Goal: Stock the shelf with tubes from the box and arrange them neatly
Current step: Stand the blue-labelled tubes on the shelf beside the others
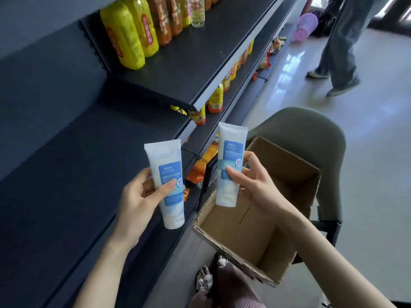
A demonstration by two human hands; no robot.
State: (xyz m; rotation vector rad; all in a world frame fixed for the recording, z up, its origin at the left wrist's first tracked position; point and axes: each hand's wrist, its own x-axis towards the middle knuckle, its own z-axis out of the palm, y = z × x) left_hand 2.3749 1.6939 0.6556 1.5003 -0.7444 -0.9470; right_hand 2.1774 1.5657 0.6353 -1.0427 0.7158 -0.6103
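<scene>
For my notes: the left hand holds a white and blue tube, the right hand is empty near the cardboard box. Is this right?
No: in the head view the right hand grips a second tube near the cardboard box. Rest correct.

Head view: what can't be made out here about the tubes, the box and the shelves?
- Left tube and right tube: the small print is too blurred to read. The thumbs of the left hand and right hand cover part of each label.
- Box: part of its floor is hidden by the right forearm and the near wall, so leftover tubes cannot be ruled out.
- Snack packs: mostly hidden under the shelf edge.
</scene>
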